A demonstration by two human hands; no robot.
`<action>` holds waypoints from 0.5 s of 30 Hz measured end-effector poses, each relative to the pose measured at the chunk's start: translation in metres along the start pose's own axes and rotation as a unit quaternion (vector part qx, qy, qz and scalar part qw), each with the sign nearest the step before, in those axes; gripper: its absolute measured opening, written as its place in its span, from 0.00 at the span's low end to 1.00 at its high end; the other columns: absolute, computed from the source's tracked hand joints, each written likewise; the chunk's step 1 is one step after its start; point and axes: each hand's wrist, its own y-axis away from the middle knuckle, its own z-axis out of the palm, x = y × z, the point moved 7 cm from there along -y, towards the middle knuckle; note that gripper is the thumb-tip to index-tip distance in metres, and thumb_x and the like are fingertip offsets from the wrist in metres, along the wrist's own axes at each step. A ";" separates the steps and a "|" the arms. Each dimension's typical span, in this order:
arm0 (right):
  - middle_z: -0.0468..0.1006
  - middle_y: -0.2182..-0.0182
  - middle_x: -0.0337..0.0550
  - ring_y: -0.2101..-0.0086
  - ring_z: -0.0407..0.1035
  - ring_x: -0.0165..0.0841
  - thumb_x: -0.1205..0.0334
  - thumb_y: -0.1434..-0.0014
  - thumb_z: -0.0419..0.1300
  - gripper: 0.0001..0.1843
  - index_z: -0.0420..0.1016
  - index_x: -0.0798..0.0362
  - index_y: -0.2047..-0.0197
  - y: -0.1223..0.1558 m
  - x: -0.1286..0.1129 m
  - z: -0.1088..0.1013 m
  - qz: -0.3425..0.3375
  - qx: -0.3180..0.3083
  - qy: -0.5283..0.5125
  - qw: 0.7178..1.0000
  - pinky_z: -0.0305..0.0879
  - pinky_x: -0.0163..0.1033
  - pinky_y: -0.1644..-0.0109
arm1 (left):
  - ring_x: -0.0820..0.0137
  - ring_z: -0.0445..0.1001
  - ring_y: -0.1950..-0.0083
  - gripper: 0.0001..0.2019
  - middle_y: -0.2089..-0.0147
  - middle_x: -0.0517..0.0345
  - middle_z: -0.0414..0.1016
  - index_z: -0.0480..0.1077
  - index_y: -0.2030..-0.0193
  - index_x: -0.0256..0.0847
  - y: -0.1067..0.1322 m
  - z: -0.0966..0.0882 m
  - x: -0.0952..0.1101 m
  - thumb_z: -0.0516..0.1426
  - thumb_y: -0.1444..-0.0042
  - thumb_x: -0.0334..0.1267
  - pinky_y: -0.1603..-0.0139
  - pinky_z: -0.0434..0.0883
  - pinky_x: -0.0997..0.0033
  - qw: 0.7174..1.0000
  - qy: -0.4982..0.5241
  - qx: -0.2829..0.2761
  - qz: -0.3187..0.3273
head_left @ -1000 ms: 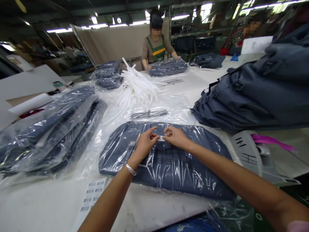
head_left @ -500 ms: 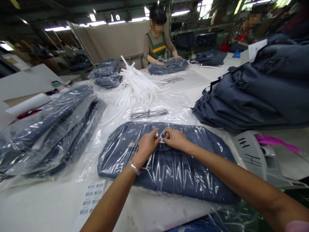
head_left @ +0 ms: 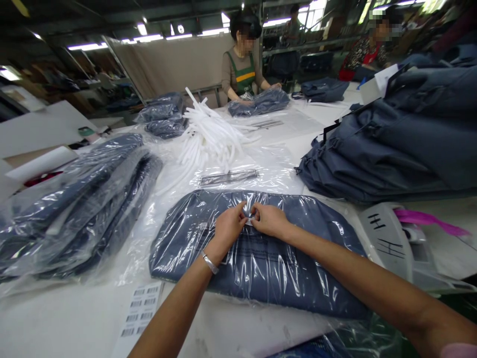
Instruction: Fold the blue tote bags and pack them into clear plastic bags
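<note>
A dark blue-grey bag in a clear plastic sleeve point(head_left: 298, 268) lies flat on the table in front of me. Over its upper middle, my left hand point(head_left: 229, 224) and my right hand point(head_left: 271, 220) meet with thumbs and forefingers pinched. Between their fingertips sits a small white sticker point(head_left: 249, 222), one end in each hand, at the plastic's surface. Whether it is stuck down, I cannot tell. Dark print on the sleeve shows faintly below my fingers. Beside my left forearm lies a sheet of barcode stickers point(head_left: 139, 311).
Wrapped bags point(head_left: 85, 199) are piled at the left; unwrapped blue-grey bags point(head_left: 402, 134) are heaped at the right. White foam strips point(head_left: 214, 132) lie beyond my hands. A grey tape dispenser point(head_left: 387, 238) with a pink ribbon stands at right. A co-worker point(head_left: 242, 64) handles a wrapped bag opposite.
Both my hands have come slightly down toward me with the sticker, which now lies lower against the sleeve. Across the table, the co-worker's hands have shifted on their wrapped bag.
</note>
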 end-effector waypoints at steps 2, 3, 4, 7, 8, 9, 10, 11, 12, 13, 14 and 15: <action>0.80 0.62 0.40 0.63 0.74 0.37 0.58 0.42 0.60 0.14 0.69 0.48 0.52 0.002 -0.005 -0.002 -0.012 0.008 0.031 0.999 0.58 0.37 0.65 | 0.66 0.77 0.55 0.27 0.56 0.58 0.80 0.64 0.36 0.48 0.001 0.000 0.001 0.61 0.43 0.33 0.57 0.70 0.70 1.000 -0.014 0.007 0.015; 0.80 0.60 0.42 0.62 0.74 0.37 0.59 0.42 0.60 0.15 0.69 0.49 0.51 0.004 -0.008 -0.004 -0.018 0.014 0.049 0.999 0.59 0.37 0.65 | 0.65 0.77 0.54 0.27 0.53 0.56 0.79 0.64 0.36 0.47 0.001 0.000 0.003 0.60 0.42 0.32 0.56 0.70 0.69 0.999 -0.024 0.015 0.025; 0.79 0.59 0.43 0.62 0.74 0.38 0.60 0.41 0.60 0.15 0.68 0.49 0.51 0.007 -0.012 -0.007 -0.026 0.022 0.067 0.997 0.60 0.38 0.64 | 0.65 0.76 0.51 0.26 0.50 0.54 0.78 0.64 0.36 0.46 0.002 -0.002 0.006 0.59 0.41 0.30 0.55 0.71 0.69 0.998 -0.036 0.027 0.036; 0.78 0.55 0.44 0.62 0.74 0.38 0.63 0.38 0.56 0.13 0.70 0.49 0.50 0.022 -0.016 -0.020 -0.049 0.038 0.114 0.992 0.64 0.39 0.63 | 0.63 0.72 0.42 0.21 0.41 0.51 0.74 0.66 0.38 0.43 0.011 -0.008 0.019 0.53 0.37 0.28 0.45 0.70 0.64 0.990 -0.074 0.049 0.106; 0.77 0.53 0.44 0.62 0.75 0.38 0.63 0.37 0.55 0.12 0.70 0.49 0.50 0.031 -0.012 -0.025 -0.056 0.042 0.119 0.990 0.65 0.40 0.62 | 0.62 0.69 0.38 0.20 0.38 0.51 0.72 0.68 0.40 0.44 0.017 -0.010 0.022 0.51 0.36 0.28 0.40 0.68 0.61 0.986 -0.086 0.047 0.138; 0.77 0.51 0.45 0.60 0.75 0.39 0.63 0.36 0.54 0.12 0.71 0.49 0.50 0.043 -0.005 -0.030 -0.064 0.049 0.117 0.990 0.67 0.41 0.59 | 0.61 0.66 0.35 0.18 0.36 0.52 0.70 0.70 0.41 0.45 0.024 -0.013 0.022 0.51 0.35 0.30 0.35 0.64 0.57 0.981 -0.096 0.044 0.165; 0.76 0.49 0.45 0.57 0.74 0.40 0.62 0.35 0.53 0.13 0.72 0.48 0.49 0.058 0.004 -0.035 -0.070 0.062 0.110 0.989 0.68 0.43 0.55 | 0.60 0.63 0.32 0.17 0.33 0.54 0.67 0.71 0.42 0.46 0.031 -0.018 0.016 0.50 0.35 0.32 0.32 0.60 0.52 0.977 -0.105 0.047 0.178; 0.74 0.45 0.45 0.53 0.73 0.41 0.62 0.35 0.53 0.14 0.72 0.48 0.48 0.076 0.018 -0.042 -0.072 0.084 0.101 0.989 0.68 0.45 0.50 | 0.58 0.59 0.30 0.16 0.32 0.54 0.65 0.71 0.43 0.47 0.039 -0.027 0.003 0.51 0.34 0.35 0.30 0.56 0.48 0.977 -0.112 0.060 0.170; 0.71 0.41 0.46 0.46 0.69 0.43 0.61 0.35 0.53 0.16 0.71 0.49 0.45 0.096 0.033 -0.049 -0.072 0.117 0.093 0.986 0.65 0.48 0.43 | 0.57 0.57 0.28 0.16 0.30 0.54 0.63 0.70 0.42 0.48 0.046 -0.038 -0.017 0.51 0.34 0.39 0.29 0.53 0.44 0.980 -0.116 0.088 0.137; 0.67 0.38 0.48 0.41 0.64 0.46 0.58 0.35 0.53 0.19 0.70 0.49 0.42 0.119 0.049 -0.057 -0.063 0.160 0.090 0.981 0.61 0.51 0.37 | 0.55 0.55 0.27 0.18 0.30 0.52 0.62 0.69 0.40 0.47 0.055 -0.052 -0.043 0.51 0.34 0.43 0.29 0.51 0.43 0.982 -0.115 0.122 0.086; 0.64 0.35 0.50 0.37 0.59 0.50 0.54 0.35 0.53 0.23 0.67 0.50 0.39 0.142 0.067 -0.066 -0.040 0.212 0.087 0.973 0.57 0.56 0.35 | 0.55 0.54 0.27 0.21 0.29 0.49 0.61 0.67 0.38 0.45 0.065 -0.065 -0.074 0.50 0.34 0.46 0.28 0.50 0.43 0.981 -0.108 0.159 0.019; 0.62 0.34 0.52 0.36 0.55 0.53 0.49 0.36 0.54 0.28 0.65 0.51 0.36 0.164 0.084 -0.073 -0.013 0.260 0.076 0.963 0.55 0.60 0.34 | 0.54 0.54 0.27 0.24 0.29 0.46 0.61 0.65 0.36 0.42 0.076 -0.077 -0.107 0.49 0.34 0.49 0.28 0.51 0.45 0.977 -0.093 0.186 -0.053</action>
